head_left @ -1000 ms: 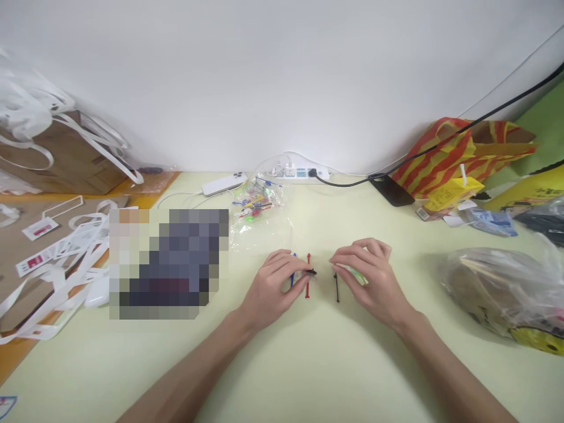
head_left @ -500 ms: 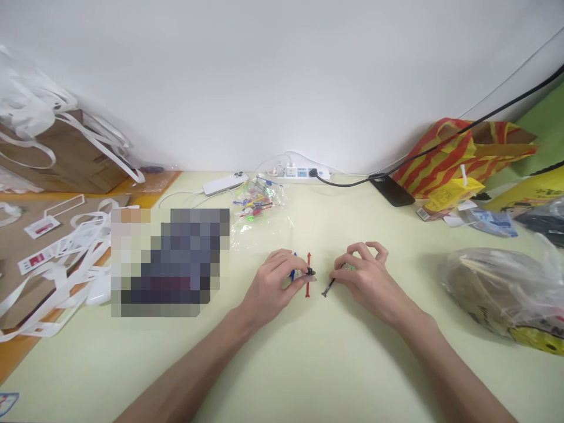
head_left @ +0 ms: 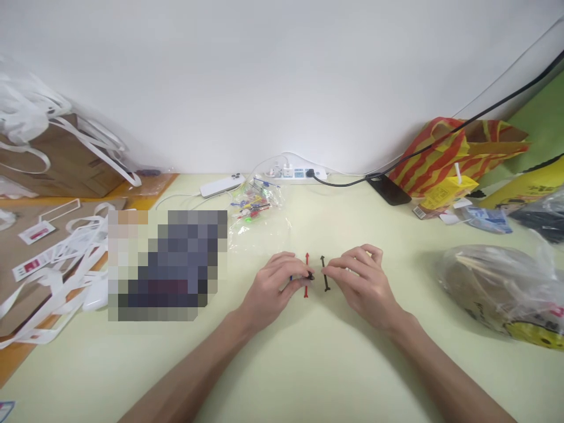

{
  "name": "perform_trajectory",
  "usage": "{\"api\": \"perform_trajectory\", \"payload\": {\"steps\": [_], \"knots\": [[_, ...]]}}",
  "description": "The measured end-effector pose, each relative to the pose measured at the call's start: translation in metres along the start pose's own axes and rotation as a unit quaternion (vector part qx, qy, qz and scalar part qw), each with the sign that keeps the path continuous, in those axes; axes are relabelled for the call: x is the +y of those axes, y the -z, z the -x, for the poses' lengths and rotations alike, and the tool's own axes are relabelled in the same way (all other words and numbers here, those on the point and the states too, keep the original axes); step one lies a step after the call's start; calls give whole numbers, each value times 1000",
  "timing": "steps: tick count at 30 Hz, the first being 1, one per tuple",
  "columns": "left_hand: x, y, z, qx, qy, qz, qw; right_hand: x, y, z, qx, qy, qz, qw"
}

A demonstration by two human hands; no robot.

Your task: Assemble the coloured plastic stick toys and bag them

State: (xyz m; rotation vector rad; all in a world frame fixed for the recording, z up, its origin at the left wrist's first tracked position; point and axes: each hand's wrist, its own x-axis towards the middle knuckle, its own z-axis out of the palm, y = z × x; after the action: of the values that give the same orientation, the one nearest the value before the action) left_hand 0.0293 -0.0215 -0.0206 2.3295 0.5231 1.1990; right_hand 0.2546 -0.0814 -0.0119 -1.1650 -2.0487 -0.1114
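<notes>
My left hand (head_left: 275, 289) is closed, thumb and forefinger pinching a small black piece (head_left: 311, 275) whose shape I cannot make out. Just beneath those fingertips a thin red plastic arrow (head_left: 306, 290) lies lengthwise on the table. A bit of blue, mostly hidden, shows behind my left fingers. To the right of the red arrow is a thin black plastic arrow (head_left: 326, 282), roughly parallel to it. My right hand (head_left: 361, 282) has its thumb and forefinger closed at the middle of the black arrow, its other fingers curled.
A clear bag of coloured plastic pieces (head_left: 255, 202) lies ahead, before a power strip (head_left: 299, 173). Left are a blurred-out dark object (head_left: 176, 264) and white straps (head_left: 53, 282). Right are a phone (head_left: 390, 191), a yellow drink carton (head_left: 449, 192) and a plastic-wrapped bundle (head_left: 489, 294).
The black arrow has turned from slanting under my right fingers to standing lengthwise beside the red one. My left fingers now cover most of the blue piece.
</notes>
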Motion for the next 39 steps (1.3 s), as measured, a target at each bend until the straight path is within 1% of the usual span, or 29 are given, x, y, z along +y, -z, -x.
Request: {"api": "perform_trajectory", "payload": {"steps": [3,6,9,13,20,25,28,33,36,39], "knots": [[3,0,-2,1,-11,8,1000,-9,-1,-2,49,-23,-68,996],[7,0,-5,0,-24,9,1000,-17,-5,-3,94,-59,-127,986],[12,1,-7,20,-25,-23,999,-23,-10,-4,118,-85,-177,973],[14,3,-7,61,-28,-63,996,-29,-14,-5,106,-89,-216,967],[14,5,-6,78,-41,-64,994,-29,-14,-5,80,-91,-226,967],[14,3,-6,63,-34,-8,997,-28,-11,-5,70,-75,-234,967],[13,2,-6,56,-33,17,998,-29,-11,-5,56,-81,-242,965],[13,3,-6,61,-26,14,998,-30,-12,-4,35,-109,-275,955],[13,2,-6,62,-25,10,998,-32,-13,-3,34,-128,-295,946],[13,2,-7,66,-27,3,997,-34,-13,-2,37,-138,-298,944]]}}
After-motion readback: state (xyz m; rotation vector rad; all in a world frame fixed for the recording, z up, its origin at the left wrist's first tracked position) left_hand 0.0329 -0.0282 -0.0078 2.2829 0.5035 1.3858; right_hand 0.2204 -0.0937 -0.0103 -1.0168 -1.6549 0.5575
